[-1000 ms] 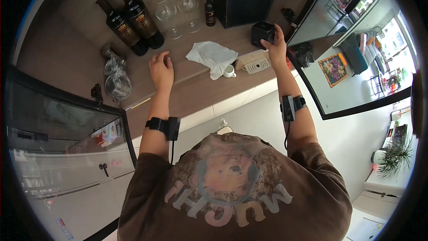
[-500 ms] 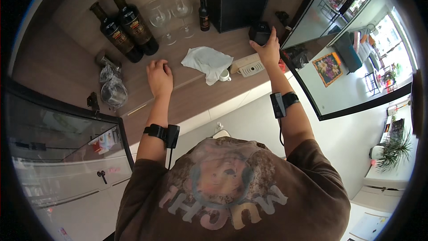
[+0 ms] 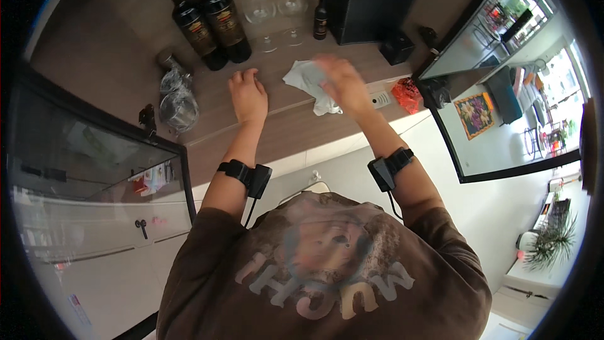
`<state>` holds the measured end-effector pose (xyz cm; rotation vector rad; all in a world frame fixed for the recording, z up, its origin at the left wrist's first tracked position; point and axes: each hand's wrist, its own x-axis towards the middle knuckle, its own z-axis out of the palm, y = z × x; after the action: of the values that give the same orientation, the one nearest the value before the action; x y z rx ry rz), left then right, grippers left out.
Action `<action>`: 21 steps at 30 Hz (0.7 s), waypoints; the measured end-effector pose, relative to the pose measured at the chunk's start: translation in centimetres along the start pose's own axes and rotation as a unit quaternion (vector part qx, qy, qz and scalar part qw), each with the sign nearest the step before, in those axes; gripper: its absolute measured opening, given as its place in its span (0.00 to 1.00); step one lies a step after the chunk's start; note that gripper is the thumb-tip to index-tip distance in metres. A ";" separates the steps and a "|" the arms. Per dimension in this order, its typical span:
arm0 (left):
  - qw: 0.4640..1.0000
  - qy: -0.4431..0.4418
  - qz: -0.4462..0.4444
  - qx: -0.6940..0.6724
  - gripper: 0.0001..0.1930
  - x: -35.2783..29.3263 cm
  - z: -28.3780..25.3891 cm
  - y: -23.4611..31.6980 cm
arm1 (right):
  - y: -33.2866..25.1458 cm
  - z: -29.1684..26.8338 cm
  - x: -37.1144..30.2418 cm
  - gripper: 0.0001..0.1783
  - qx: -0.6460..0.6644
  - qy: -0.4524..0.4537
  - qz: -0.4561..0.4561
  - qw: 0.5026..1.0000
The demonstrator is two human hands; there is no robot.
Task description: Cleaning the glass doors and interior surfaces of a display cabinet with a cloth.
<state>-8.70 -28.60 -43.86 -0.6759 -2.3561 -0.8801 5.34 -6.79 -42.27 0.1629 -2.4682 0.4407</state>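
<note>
My left hand (image 3: pixel 249 97) rests on the wooden shelf, its fingers loosely bent and nothing seen in them; the wine bottles stand just beyond it. Over the right part of a crumpled white cloth (image 3: pixel 301 78) is my right hand (image 3: pixel 346 85), smeared by motion. Whether it touches the cloth cannot be made out. A small black box (image 3: pixel 396 48) sits on the shelf farther right, apart from both hands.
Two dark wine bottles (image 3: pixel 226 25), two wine glasses (image 3: pixel 292 3), a small bottle (image 3: pixel 321 19) and a tall black box (image 3: pixel 368 0) line the back. Plastic-wrapped glassware (image 3: pixel 179 110) stands left, a red packet (image 3: pixel 408 96) right. Open glass doors (image 3: pixel 465 179) flank the cabinet.
My right hand has let go of the small black box and moved left to the white cloth. My left hand stays on the shelf. The whole view has shifted.
</note>
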 end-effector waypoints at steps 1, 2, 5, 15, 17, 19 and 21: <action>1.000 0.009 -0.002 0.006 0.11 0.1 -0.5 0.3 | -0.1 1.0 0.1 0.30 0.004 0.003 -0.010 1.000; 1.000 0.021 -0.001 -0.015 0.12 0.2 -0.7 0.2 | 0.3 3.0 0.2 0.29 -0.060 -0.069 -0.015 0.996; 0.998 0.042 -0.003 -0.039 0.12 0.2 -0.5 -0.4 | 2.1 4.9 1.5 0.30 -0.167 -0.145 -0.001 0.975; 0.981 0.097 -0.007 -0.169 0.05 -0.1 -0.7 -1.8 | -6.8 10.3 5.2 0.37 -0.091 -0.196 -0.014 0.976; 0.963 0.107 -0.085 -0.231 0.05 -0.3 -0.7 -1.9 | -7.3 9.4 4.5 0.35 -0.058 -0.199 -0.049 0.977; 0.955 0.125 -0.080 -0.258 0.05 -0.4 -0.2 -3.0 | -7.1 8.6 3.9 0.34 -0.025 -0.201 -0.087 0.975; 0.950 0.119 -0.087 -0.274 0.06 -0.6 0.0 -3.6 | -4.8 7.4 2.2 0.32 0.001 -0.171 -0.093 0.981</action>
<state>-10.44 -31.15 -45.75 -0.5297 -1.9774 -1.6297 0.52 -13.95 -45.21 0.5049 -2.7530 0.3584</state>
